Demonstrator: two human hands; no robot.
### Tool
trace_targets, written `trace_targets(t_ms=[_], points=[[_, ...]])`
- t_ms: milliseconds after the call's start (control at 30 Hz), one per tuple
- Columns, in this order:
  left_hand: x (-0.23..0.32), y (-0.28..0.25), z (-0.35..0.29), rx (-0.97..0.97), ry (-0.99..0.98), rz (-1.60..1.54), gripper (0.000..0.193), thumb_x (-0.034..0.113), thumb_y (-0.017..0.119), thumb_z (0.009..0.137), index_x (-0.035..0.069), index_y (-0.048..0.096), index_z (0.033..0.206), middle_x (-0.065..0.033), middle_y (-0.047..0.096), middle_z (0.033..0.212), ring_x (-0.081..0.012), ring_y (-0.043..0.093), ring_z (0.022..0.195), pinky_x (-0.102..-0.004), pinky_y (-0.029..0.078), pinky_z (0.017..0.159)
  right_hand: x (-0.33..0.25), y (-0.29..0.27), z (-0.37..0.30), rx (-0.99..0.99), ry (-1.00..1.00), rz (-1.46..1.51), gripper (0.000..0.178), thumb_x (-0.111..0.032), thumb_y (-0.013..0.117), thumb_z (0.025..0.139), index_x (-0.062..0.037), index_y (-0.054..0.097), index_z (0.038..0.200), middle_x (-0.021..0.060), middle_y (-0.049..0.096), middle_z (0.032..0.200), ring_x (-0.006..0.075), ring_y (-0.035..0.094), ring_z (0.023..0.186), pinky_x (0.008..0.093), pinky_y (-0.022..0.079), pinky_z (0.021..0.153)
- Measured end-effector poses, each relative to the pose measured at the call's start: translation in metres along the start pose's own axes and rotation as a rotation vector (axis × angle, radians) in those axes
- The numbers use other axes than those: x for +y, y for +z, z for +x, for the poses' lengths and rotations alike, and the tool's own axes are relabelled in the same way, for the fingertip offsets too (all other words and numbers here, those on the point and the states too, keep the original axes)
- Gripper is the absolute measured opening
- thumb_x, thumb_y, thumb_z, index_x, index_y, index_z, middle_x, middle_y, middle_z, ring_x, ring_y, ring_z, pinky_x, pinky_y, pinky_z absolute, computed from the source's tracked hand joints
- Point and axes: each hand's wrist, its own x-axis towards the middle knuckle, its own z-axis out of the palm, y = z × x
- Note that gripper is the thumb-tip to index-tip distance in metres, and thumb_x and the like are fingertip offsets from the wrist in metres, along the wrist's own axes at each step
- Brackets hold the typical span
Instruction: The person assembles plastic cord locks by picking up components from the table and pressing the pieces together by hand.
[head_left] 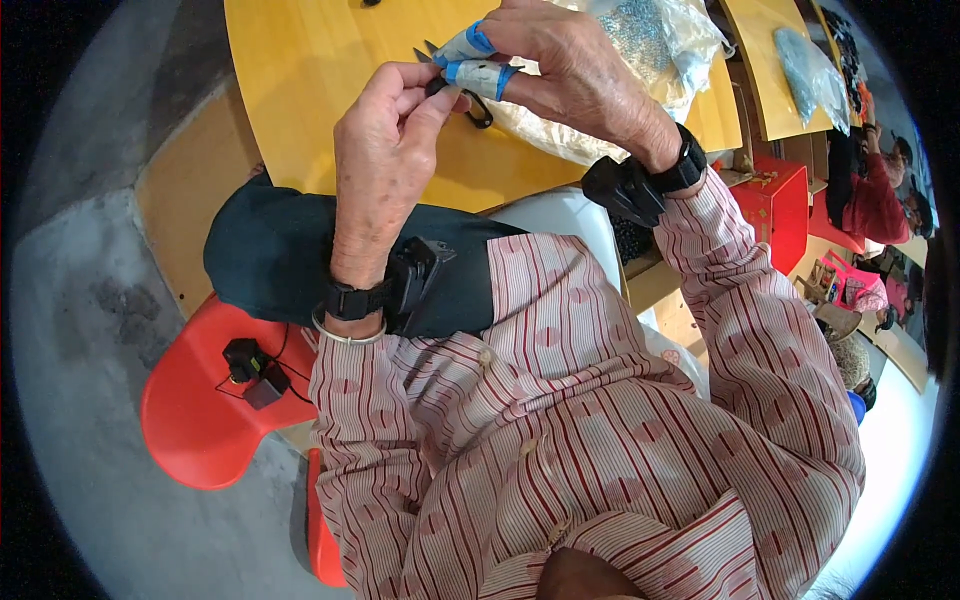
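My left hand [388, 150] is raised over the yellow table, thumb and fingers pinched at a small dark piece [436, 86] too small to make out. Blue and white tape [478, 78] wraps the thumb and a finger of my right hand [585, 70]. Those taped tips meet the left fingertips from the right, and whatever lies between them is hidden. Beneath both hands is a pair of black-handled scissors [480, 110], its blades poking out beyond the fingers and its middle covered.
A clear plastic bag [640, 40] of small shiny beads lies on the yellow table [310, 90] to the right. Another bag [797, 70] rests on a further table. A red stool [205, 400] holding a small black device [262, 375] stands at left. Other people sit far right, near a red box [785, 210].
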Motion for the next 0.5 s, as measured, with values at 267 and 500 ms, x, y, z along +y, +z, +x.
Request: trace_targets(t_ms=[267, 500], points=[[0.002, -0.002, -0.001, -0.044, -0.047, -0.046, 0.020, 0.010, 0.053, 0.090, -0.007, 0.057, 0.100, -0.0110, 0.068, 0.084, -0.0121, 0.063, 0.078, -0.0226, 0.047, 0.072, -0.001, 0.005, -0.005, -0.002, -0.044, -0.085, 0.018, -0.009, 0.067, 0.070, -0.0010, 0.056, 0.081, 0.0124, 0.053, 0.071, 0.0283, 0.051, 0.070, 0.0367, 0.041, 0.064], [0.002, -0.004, -0.001, 0.019, -0.117, -0.088, 0.025, 0.013, 0.056, 0.088, -0.007, 0.058, 0.101, -0.0098, 0.067, 0.083, -0.0112, 0.061, 0.074, -0.0214, 0.046, 0.068, 0.011, 0.013, -0.008, 0.150, -0.481, -0.532, 0.033, -0.010, 0.069, 0.061, -0.0008, 0.054, 0.088, 0.0119, 0.052, 0.077, 0.0288, 0.050, 0.074, 0.0376, 0.040, 0.071]])
